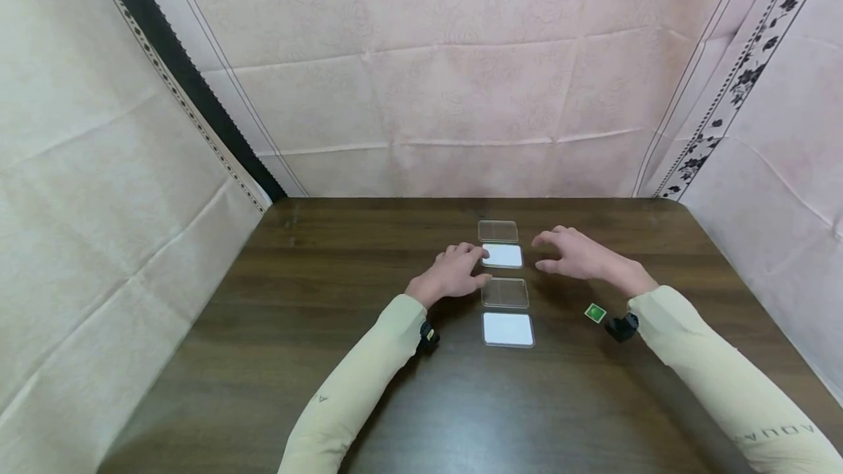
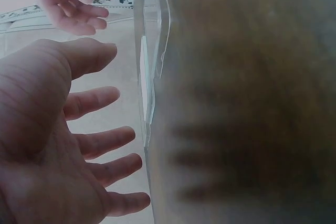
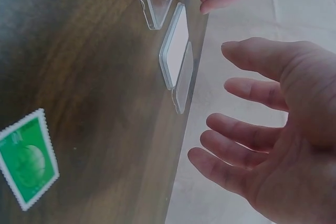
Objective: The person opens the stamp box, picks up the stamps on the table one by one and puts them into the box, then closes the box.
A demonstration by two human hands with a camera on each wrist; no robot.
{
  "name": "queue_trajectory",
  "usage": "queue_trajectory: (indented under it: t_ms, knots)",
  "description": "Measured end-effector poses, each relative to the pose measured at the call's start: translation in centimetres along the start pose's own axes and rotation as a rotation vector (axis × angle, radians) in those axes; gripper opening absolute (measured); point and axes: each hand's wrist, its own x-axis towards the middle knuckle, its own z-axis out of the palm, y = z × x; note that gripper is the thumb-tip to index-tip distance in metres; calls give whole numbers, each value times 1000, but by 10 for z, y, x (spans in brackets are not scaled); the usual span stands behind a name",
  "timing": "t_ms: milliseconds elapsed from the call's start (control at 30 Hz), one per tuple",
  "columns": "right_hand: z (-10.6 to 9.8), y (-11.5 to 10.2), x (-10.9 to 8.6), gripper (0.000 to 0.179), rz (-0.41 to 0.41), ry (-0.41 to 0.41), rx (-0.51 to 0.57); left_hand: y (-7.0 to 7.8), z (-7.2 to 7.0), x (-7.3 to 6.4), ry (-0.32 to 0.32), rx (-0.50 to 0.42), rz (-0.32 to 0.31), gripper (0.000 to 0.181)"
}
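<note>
White case [image 1: 503, 256], long axis L-R, lies btwn L hand [image 1: 454, 271] & R hand [image 1: 578, 254], both spread, empty.

The head camera looks forward and down from above, the desk [image 1: 230, 357] across its lower half. Each wrist camera sits close and sideways: left hand [image 2: 52, 140] lower left, right hand [image 3: 294, 145] lower right. Head and right wrist views share the stamp [image 3: 29, 158].

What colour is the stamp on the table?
The stamp is green with a white perforated border; it shows best in the right wrist view.
</note>
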Motion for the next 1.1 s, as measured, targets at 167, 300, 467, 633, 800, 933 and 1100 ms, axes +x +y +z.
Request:
queue_trajectory:
  t_ms: [167,300,467,633,800,933,1100]
  knots:
    - [4,2,-9,45,1,6,19,2,2,-7,7,-12,7,50]
    - [8,3,-13,45,11,18,26,3,4,-13,23,-31,11,50]
    - [10,3,-19,45,29,12,46,6,8,-19,28,-48,32,51]
    - [9,5,-29,45,48,-6,69,7,12,-26,25,-66,43,52]
    - [10,8,-36,47,52,-8,70,7,14,-32,18,-83,47,52]
    - [11,7,-41,48,57,-17,82,9,14,-36,16,-103,63,50]
    - [11,5,-45,47,57,-21,86,11,13,-42,18,-109,81,48]
